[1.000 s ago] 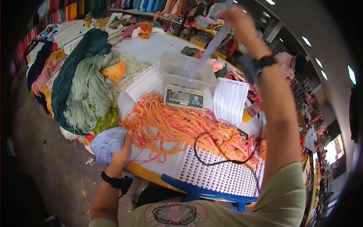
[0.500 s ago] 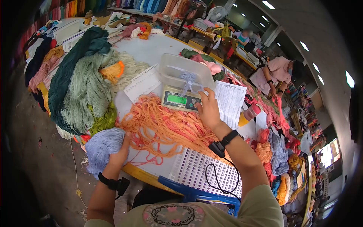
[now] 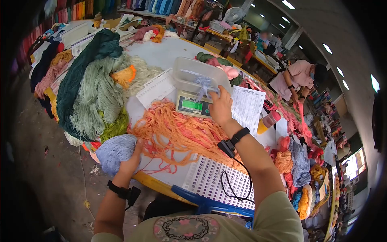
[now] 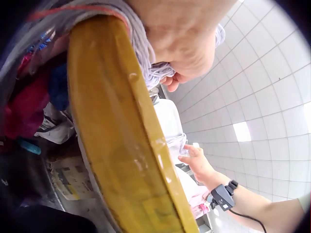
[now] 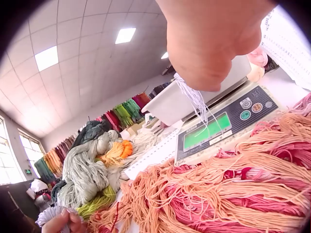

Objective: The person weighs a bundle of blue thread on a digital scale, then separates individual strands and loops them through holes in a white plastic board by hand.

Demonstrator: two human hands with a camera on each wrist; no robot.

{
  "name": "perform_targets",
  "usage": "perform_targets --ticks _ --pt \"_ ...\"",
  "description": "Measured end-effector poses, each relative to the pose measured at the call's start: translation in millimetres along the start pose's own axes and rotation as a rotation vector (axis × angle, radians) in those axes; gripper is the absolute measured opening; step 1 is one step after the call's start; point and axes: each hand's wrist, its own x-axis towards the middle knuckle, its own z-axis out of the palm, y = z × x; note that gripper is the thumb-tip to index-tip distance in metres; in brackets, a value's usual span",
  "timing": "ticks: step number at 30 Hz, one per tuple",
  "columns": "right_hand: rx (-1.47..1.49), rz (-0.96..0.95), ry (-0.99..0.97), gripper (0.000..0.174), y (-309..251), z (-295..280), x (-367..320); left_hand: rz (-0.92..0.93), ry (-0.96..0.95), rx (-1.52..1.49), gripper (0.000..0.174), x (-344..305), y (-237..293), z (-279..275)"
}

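At the table's front left edge my left hand (image 3: 131, 161) grips a bulky lavender yarn skein (image 3: 117, 153). In the left wrist view its fingers (image 4: 171, 82) curl beside the lavender strands. My right hand (image 3: 221, 107) is at the front right of a clear plastic tub (image 3: 183, 66), fingers apart. A small lavender yarn bunch (image 3: 203, 82) lies in the tub, its loose strands hanging over the front rim. Beneath the tub stands a digital scale (image 3: 193, 105) with its display lit green. The right wrist view shows strands (image 5: 193, 99) just below my right hand.
Orange and pink yarn (image 3: 177, 125) spreads before the scale. Green and grey skeins (image 3: 92, 88) are heaped at the left. A printed sheet (image 3: 248, 105), a pink-capped bottle (image 3: 269, 121) and a dotted sheet (image 3: 217, 177) lie around. Another person (image 3: 296, 78) bends over yarn at right.
My right hand came down from high above, where it held lavender yarn up, to the scale's front, then shifted to the tub's rim. The yarn dropped into the tub; the display lit green.
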Motion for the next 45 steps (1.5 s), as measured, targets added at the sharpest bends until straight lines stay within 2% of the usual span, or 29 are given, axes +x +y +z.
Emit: perform_targets --ticks 2,5,7,8,9,10,11,12,13,14,16,17,18,20,22,24,26,28,30,31,33,36,38,39,41,45 --pt "-0.073 0.026 -0.029 0.047 -5 2 -1 -0.030 -0.056 -0.035 0.033 -1 4 -2" --pt "-0.096 0.072 -0.059 0.037 -14 0 -3 -0.060 -0.019 -0.017 0.032 -2 4 0" --pt "0.074 -0.128 0.233 0.018 -31 -17 -11 0.015 -0.040 0.014 0.031 1 10 -2" --pt "0.083 -0.124 0.233 0.018 -39 -27 -19 0.079 -0.063 0.044 0.031 1 13 -4" --pt "0.218 -0.147 0.126 0.013 -50 -40 -28 0.072 -0.062 0.058 0.031 3 5 -2" --pt "0.359 -0.169 0.018 0.012 -63 -53 -40 -0.026 -0.109 -0.022 0.031 6 -13 1" --pt "0.382 -0.164 0.014 0.012 -77 -66 -55 -0.123 -0.151 -0.099 0.031 6 -21 -3" --pt "0.751 0.006 -0.124 0.014 -93 -81 -70 -0.126 -0.144 -0.076 0.031 0 -6 -7" --pt "1.114 0.176 -0.262 0.018 -106 -94 -80 -0.266 -0.200 -0.298 0.031 -8 24 -3" --pt "1.134 0.174 -0.258 0.018 -116 -106 -90 -0.406 -0.256 -0.524 0.032 -16 52 -2" --pt "1.390 0.412 -0.444 0.021 -127 -126 -111 -0.470 -0.492 -0.603 0.041 -34 92 -10" --pt "1.466 0.466 -0.410 0.021 -133 -129 -117 -0.428 -0.591 -0.704 0.047 -44 119 -11" --pt "1.478 0.483 -0.416 0.021 -138 -133 -121 -0.387 -0.688 -0.806 0.054 -50 142 -9" --pt "1.589 0.569 -0.291 0.021 -144 -142 -120 -0.381 -0.692 -0.897 0.059 -57 162 4" --pt "1.624 0.543 -0.236 0.018 -148 -149 -122 -0.356 -0.709 -0.988 0.064 -61 167 9" --pt "1.530 0.424 -0.192 0.012 -157 -155 -126 -0.332 -0.733 -1.005 0.066 -65 166 12" --pt "1.523 0.413 -0.249 0.011 -160 -159 -131 -0.270 -0.738 -0.957 0.064 -68 169 19" --pt "1.415 0.224 -0.207 0.010 -161 -149 -137 -0.205 -0.733 -0.915 0.062 -71 169 23" --pt "1.424 0.282 -0.227 0.014 -160 -150 -138 -0.153 -0.671 -0.870 0.061 -72 165 26" --pt "1.474 0.279 -0.166 0.014 -161 -153 -136 -0.149 -0.671 -0.870 0.061 -72 163 26" --pt "1.525 0.271 -0.107 0.014 -161 -153 -136 -0.326 -0.652 -0.972 0.056 -72 160 25" --pt "1.519 0.331 -0.201 0.013 -158 -150 -142 -0.237 -0.681 -0.863 0.051 -72 162 21" --pt "1.700 0.523 -0.262 0.014 -159 -154 -142 -0.247 -0.665 -0.870 0.050 -72 161 20" --pt "1.701 0.522 -0.263 0.014 -158 -153 -144 -0.256 -0.653 -0.879 0.048 -72 160 21" --pt "1.884 0.643 -0.333 0.018 -155 -149 -146 -0.263 -0.647 -0.893 0.046 -72 156 20" --pt "1.869 0.652 -0.334 0.022 -155 -154 -145 -0.299 -0.586 -0.912 0.039 -75 158 21"
